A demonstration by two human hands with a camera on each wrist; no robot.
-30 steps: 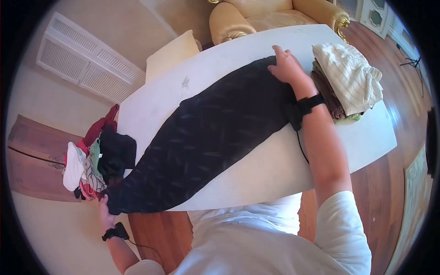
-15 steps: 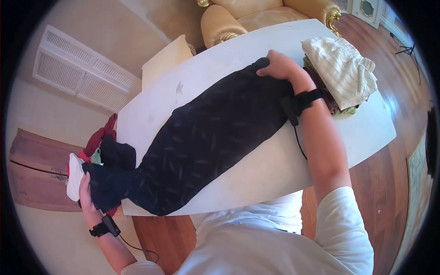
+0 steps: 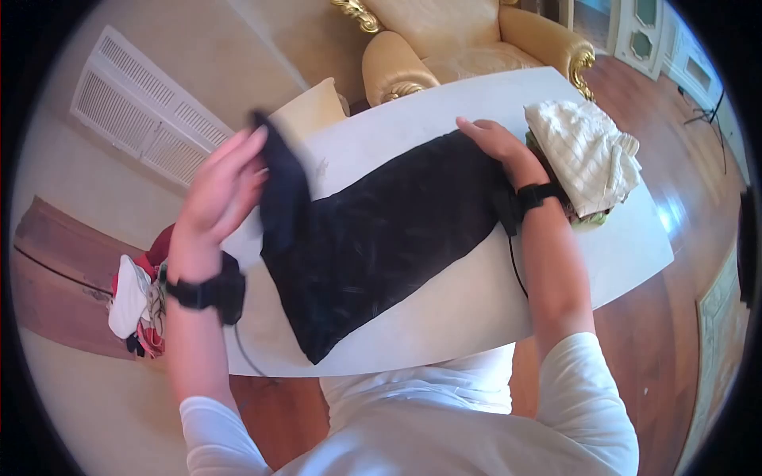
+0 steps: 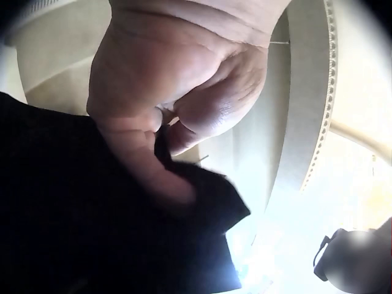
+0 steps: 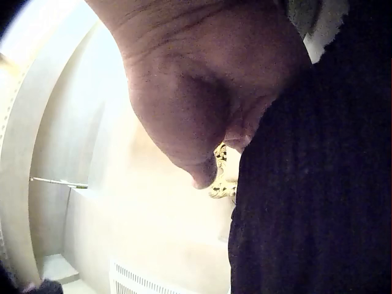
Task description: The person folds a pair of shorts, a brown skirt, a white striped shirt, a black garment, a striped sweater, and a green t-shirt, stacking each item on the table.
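A long black garment [image 3: 405,214] lies across the white table, its left part raised and folded upward. My left hand [image 3: 218,186] grips the raised end above the table; in the left wrist view the fingers of the left hand [image 4: 165,104] and its thumb close round the black cloth [image 4: 92,208]. At the garment's far right end rests my right hand [image 3: 500,147]. The right wrist view has the thumb of the right hand [image 5: 196,92] stretched clear of the dark cloth [image 5: 312,177], which hides the other fingers.
Folded clothes with a cream striped piece [image 3: 583,155] on top lie at the right of the white table [image 3: 444,309]. Red, white and other clothes [image 3: 131,297] are heaped at the left. Beyond the far edge stand a gold armchair [image 3: 468,40] and a cream piece of furniture [image 3: 305,111].
My left hand has swung up and to the right, lifting the garment's left end off the clothes heap and over the table. My right hand, spread at first, has stayed at the right end.
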